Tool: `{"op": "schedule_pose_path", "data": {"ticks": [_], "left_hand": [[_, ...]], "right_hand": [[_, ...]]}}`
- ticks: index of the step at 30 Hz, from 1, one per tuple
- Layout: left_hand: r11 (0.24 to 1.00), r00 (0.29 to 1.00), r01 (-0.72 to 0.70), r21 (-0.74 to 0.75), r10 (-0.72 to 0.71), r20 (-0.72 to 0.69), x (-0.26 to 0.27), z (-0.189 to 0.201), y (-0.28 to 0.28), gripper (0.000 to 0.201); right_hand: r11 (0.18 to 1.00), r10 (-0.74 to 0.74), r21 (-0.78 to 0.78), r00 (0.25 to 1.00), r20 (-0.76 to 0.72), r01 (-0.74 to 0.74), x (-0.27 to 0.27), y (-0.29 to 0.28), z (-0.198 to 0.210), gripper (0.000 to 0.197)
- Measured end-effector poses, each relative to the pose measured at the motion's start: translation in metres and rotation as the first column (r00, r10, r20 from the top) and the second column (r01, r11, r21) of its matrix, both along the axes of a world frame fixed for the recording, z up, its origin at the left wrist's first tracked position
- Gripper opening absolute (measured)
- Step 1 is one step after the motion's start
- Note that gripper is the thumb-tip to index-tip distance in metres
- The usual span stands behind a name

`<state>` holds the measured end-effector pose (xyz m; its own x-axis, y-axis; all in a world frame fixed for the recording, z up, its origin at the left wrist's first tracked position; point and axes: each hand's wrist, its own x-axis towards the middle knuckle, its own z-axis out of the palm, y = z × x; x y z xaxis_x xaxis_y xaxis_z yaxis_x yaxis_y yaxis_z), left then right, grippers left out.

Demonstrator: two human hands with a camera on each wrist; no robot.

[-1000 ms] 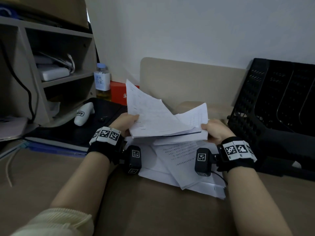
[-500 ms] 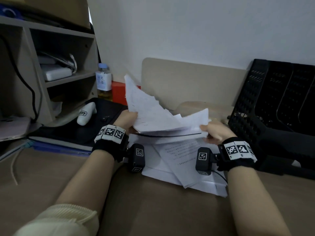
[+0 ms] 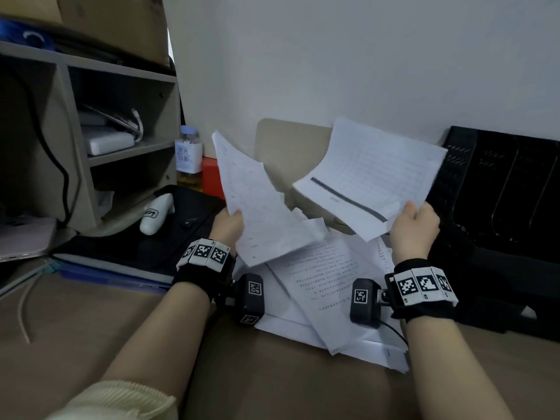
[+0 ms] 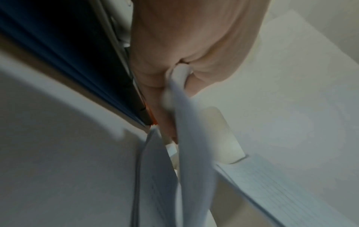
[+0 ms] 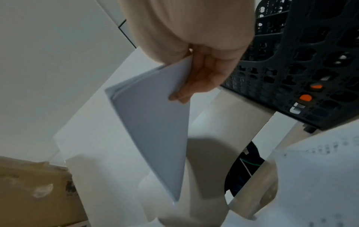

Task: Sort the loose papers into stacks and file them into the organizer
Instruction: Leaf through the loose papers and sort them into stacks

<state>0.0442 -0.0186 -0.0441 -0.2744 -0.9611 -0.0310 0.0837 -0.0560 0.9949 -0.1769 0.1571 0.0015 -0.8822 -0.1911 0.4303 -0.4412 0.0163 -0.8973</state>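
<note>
A person's left hand (image 3: 227,227) gripped a sheaf of printed sheets (image 3: 257,207) while the right hand (image 3: 413,230) pinched a gridded form (image 3: 372,180), both lifted above the loose pile (image 3: 330,295) lying beneath the wrists. The black organizer (image 3: 500,189) stood just right of the right hand. Squaring each handful's edges before filing would likely prevent snags at the slots.
</note>
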Motion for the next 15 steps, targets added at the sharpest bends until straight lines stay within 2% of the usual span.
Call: {"op": "schedule_pose_path", "data": {"ticks": [4,8,15], "left_hand": [[0.994,0.994,0.105,0.008,-0.105,-0.043,-0.003,-0.013,-0.009,0.060],[0.985,0.981,0.168,0.032,-0.163,-0.104,-0.001,0.002,0.011,0.041],[0.982,0.976,0.186,0.044,-0.180,-0.122,0.000,0.002,0.008,0.036]], "right_hand": [[0.982,0.038,-0.185,0.997,0.062,-0.026,0.008,0.000,0.004,0.026],[0.962,0.125,-0.259,0.981,0.147,-0.084,0.008,-0.006,0.000,0.018],[0.948,0.237,-0.271,0.939,0.250,-0.167,0.015,-0.016,-0.006,0.020]]}}
